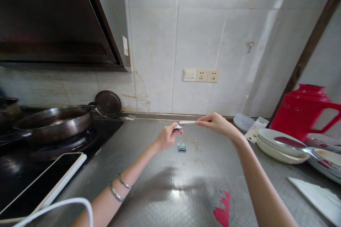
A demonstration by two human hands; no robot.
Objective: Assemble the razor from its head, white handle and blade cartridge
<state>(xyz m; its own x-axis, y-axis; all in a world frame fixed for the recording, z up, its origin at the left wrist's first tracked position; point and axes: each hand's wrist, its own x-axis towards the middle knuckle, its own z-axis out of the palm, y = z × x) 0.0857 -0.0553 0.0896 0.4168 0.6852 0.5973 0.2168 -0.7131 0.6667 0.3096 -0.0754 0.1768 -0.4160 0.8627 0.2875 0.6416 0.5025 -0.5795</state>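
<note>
My left hand (165, 137) is closed, its fingertips pinching a small silver-and-dark piece (178, 127) whose kind I cannot make out. From the right, my right hand (216, 124) grips the end of a slim white handle (188, 122). The handle's far tip reaches the small piece; whether they are joined I cannot tell. Just below my hands, on the metal counter (149, 184), lies a small item with a teal strip (181, 147) that looks like a razor blade cartridge.
To the left are a steel pan (57, 124) on the black stove, a phone-like white-edged device (50, 181) and a white cable (80, 201). Bowls (279, 152), a red thermos jug (301, 111) and a white napkin (317, 197) stand right. A red patch (223, 211) marks the front.
</note>
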